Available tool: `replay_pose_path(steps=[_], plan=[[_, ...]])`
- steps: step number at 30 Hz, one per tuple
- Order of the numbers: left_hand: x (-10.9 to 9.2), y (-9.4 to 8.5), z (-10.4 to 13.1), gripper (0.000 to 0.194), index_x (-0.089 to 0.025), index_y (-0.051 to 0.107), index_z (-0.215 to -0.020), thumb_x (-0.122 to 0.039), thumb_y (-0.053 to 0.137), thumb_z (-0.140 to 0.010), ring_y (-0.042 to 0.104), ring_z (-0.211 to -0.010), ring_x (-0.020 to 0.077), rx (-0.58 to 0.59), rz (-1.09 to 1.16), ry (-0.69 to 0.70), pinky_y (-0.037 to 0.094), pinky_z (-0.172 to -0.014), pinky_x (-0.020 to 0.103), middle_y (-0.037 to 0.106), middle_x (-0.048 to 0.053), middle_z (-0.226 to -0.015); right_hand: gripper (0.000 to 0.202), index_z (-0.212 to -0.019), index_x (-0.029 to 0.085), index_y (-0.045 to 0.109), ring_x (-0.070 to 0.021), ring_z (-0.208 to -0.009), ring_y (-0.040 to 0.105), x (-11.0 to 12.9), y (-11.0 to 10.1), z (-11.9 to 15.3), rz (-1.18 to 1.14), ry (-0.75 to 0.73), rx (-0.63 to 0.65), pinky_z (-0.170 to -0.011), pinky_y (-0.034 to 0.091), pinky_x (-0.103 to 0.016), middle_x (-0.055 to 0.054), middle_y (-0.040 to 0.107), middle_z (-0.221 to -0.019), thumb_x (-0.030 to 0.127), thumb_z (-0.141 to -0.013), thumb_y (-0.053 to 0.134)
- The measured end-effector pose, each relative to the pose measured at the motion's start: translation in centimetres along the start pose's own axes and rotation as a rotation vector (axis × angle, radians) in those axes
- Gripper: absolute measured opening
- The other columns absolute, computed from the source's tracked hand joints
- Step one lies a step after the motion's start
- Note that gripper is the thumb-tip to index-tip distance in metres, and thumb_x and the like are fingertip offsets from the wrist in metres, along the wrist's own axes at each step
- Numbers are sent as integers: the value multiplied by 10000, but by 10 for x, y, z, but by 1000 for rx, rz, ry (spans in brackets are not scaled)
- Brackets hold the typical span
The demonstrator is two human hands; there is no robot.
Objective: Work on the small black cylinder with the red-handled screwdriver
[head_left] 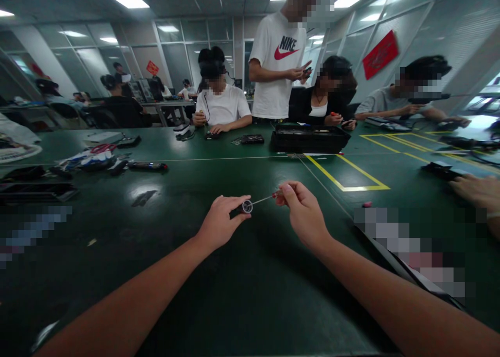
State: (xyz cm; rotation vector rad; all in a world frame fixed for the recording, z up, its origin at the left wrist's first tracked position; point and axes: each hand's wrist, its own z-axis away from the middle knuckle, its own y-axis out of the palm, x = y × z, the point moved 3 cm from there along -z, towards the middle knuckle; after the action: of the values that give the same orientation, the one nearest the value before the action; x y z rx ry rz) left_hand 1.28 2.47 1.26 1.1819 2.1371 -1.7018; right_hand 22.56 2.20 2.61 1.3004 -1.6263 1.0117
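Observation:
Over the green tabletop (234,305), my left hand (221,219) grips a small dark cylinder (247,206) between thumb and fingers. The cylinder's round end, with a pale rim, faces me. My right hand (302,211) pinches a thin, light metal rod (262,199) by a reddish end. From those fingers the rod slants down and left, its other tip at the cylinder's rim; whether it reaches inside cannot be made out. The fingers hide most of the cylinder's body and part of the rod's reddish end.
On the left lie a dark pen-like tool (147,166), a pile of small items (91,158) and a black tray (37,192). A black case (310,138) stands across the table. Another person's hand (474,193) rests at the right. Several people sit or stand opposite.

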Motion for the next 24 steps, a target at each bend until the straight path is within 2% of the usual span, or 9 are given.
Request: replay_pose_path(steps=[6, 10, 17, 24], plan=[[1, 0, 1, 460, -302, 602, -1346, -314, 702, -897, 602, -1047, 234, -18, -3, -36, 453, -990, 428, 692, 28, -1165, 255, -1030, 208, 628, -193, -796, 682, 13, 0, 6, 190, -127, 27, -732, 523, -346, -51, 719, -887, 430, -986, 511], [5, -1, 1, 503, -291, 596, -1354, -312, 734, -870, 604, -1019, 233, -52, 11, -97, 481, -917, 386, 682, 35, -1147, 285, -991, 208, 672, -182, -697, 679, 20, -2, 6, 343, -170, 35, -632, 487, -304, -33, 724, -790, 460, -968, 541], [8, -3, 0, 411, -296, 647, -1284, -295, 720, -879, 611, -1026, 234, -50, 31, -116, 475, -912, 383, 687, 26, -1122, 334, -928, 196, 719, -163, -601, 639, 26, -3, 4, 469, -174, 21, -557, 433, -277, -16, 700, -680, 475, -963, 540], [9, -2, 0, 406, -299, 656, -1268, -279, 732, -869, 611, -1018, 229, -56, 36, -108, 465, -918, 381, 693, 19, -1116, 319, -964, 205, 729, -167, -618, 650, 22, -3, 4, 439, -152, 48, -583, 459, -284, -17, 706, -694, 472, -954, 554]])
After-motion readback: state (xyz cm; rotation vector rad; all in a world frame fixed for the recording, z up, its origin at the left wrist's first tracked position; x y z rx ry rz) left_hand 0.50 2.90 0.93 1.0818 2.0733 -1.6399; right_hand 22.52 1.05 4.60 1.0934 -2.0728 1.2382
